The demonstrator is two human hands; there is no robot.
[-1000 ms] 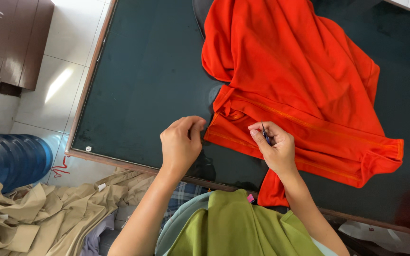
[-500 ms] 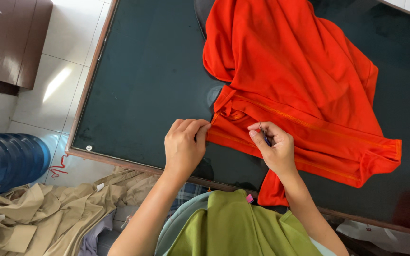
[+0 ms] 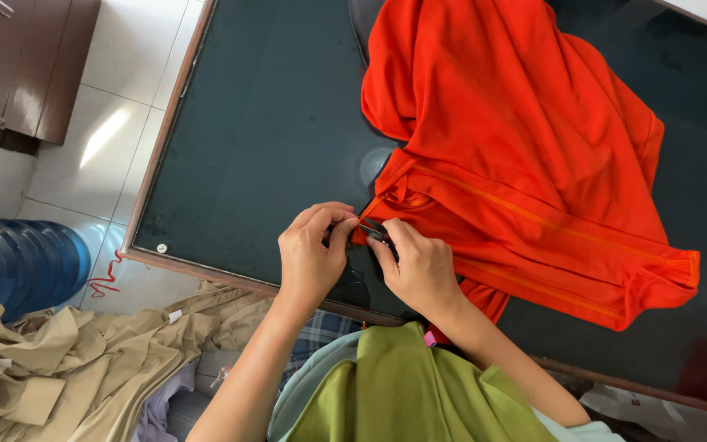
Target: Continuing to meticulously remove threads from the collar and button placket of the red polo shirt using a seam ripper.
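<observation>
An orange garment (image 3: 525, 155) is lying spread and rumpled across the dark glass tabletop (image 3: 263, 139), its stitched hem edge running toward the near right; its near left corner is sitting just inside the tabletop's wooden front rim, directly ahead of the person; the left hand (image 3: 312, 255) is pinching that corner, thumb and fingers closed on the fabric edge; the right hand (image 3: 421, 266) is meeting it from the other side, fingers curled shut around a small dark tool (image 3: 374, 231), apparently a thread snipper, whose tip is touching the same corner; the two hands are working almost against each other, fingertips nearly touching; a green cloth (image 3: 394, 393) is lying over the person's lap below the wrists; a heap of khaki fabric (image 3: 67, 368) is sitting on the floor at the lower left, just beside a blue water jug (image 3: 18, 262) lying on the white tiles; a brown cabinet (image 3: 18, 65) is standing at the upper left, well apart from the tabletop.
</observation>
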